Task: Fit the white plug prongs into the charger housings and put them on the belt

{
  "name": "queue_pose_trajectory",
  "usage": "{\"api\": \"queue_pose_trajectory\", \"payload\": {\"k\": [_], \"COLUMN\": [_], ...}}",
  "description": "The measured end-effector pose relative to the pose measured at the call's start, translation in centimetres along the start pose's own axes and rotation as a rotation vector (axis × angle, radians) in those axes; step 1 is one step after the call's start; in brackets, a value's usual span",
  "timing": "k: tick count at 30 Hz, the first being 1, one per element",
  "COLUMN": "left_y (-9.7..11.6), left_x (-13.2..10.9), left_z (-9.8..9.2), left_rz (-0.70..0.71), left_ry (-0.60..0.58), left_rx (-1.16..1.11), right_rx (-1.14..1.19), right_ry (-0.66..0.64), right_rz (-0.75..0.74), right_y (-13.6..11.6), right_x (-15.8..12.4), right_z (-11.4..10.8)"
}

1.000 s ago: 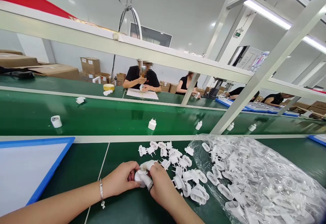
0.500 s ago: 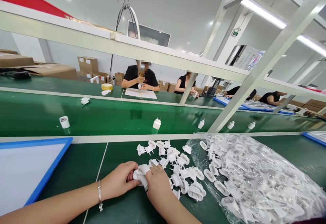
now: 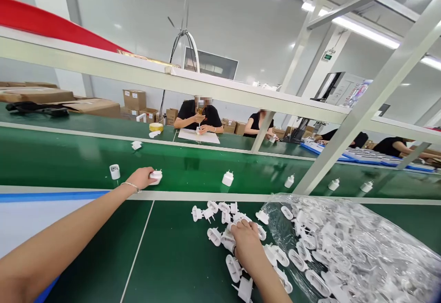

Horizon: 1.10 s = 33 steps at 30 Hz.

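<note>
Two hands apart: fingers of left hand (image 3: pixel 139 179) clasp a charger (image 3: pixel 156 176) on the conveyor (image 3: pixel 69 160), ten o'clock; right hand (image 3: pixel 245 241) covers plug inserts (image 3: pixel 215 235), fingers' hold unclear

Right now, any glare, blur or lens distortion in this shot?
Head view: ceiling light strips blow out white; the plastic bag glints with glare; the left hand on the white plug and the right hand are sharp; the forearm at the left edge looks wide-angle stretched.

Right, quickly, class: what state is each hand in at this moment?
Left hand: fingers closed on a white charger on the belt.
Right hand: down on the pile of plug parts; grip cannot be told.
</note>
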<state>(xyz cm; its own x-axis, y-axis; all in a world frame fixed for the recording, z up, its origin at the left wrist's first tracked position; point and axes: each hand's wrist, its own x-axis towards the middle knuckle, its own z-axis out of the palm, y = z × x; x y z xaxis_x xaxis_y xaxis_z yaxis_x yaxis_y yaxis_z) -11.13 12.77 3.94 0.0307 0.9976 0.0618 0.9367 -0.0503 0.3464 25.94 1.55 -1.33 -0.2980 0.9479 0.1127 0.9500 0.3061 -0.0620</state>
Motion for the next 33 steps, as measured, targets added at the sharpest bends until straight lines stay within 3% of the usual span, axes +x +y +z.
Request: {"api": "queue_pose_trajectory", "payload": {"k": [3, 6, 9, 12, 15, 17, 20, 23, 26, 29, 33], "left_y": [-2.5, -4.3, -6.1, -7.6, -7.4, -5.8, -1.3, 4.5, 9.3, 11.5, 11.3], "left_x": [1.4, 1.4, 0.7, 0.0, -0.2, -0.4, -2.4, -6.5, -11.1, -13.7, -13.8], "left_z": [-0.1, -0.9, -2.3, -3.6, -4.4, -4.5, -3.8, -1.9, 1.1, 4.4, 7.2], "left_rz": [-0.054, -0.046, -0.081, -0.104, -0.095, -0.064, 0.059, 0.278, 0.511, 0.496, 0.366], "left_ry": [0.028, 0.053, 0.054, -0.016, -0.046, -0.036, -0.018, -0.037, -0.185, -0.247, -0.268], "left_rx": [0.045, 0.075, 0.133, 0.181, 0.216, 0.224, 0.194, 0.043, -0.196, -0.307, -0.410], "right_rx": [0.154, 0.465, 0.757, 1.030, 1.199, 1.243, 1.285, 1.308, 1.266, 1.193, 0.989], "right_ry": [0.061, 0.115, 0.082, 0.056, -0.016, -0.031, -0.014, -0.009, 0.047, 0.103, 0.101], "right_rz": [-0.021, -0.064, -0.049, -0.034, 0.009, 0.067, 0.102, 0.053, 0.039, 0.073, -0.048], "right_y": [0.0, 0.1, -0.4, -1.1, -1.9, -2.4, -3.2, -3.7, -4.1, -4.4, -5.1], "right_x": [0.2, 0.4, 0.4, 0.3, 0.1, -0.1, -0.3, -0.5, -0.6, -0.6, -0.6], "right_z": [0.1, 0.2, 0.3, 0.3, 0.1, -0.2, -0.9, -1.4, -1.2, -0.4, -0.3]}}
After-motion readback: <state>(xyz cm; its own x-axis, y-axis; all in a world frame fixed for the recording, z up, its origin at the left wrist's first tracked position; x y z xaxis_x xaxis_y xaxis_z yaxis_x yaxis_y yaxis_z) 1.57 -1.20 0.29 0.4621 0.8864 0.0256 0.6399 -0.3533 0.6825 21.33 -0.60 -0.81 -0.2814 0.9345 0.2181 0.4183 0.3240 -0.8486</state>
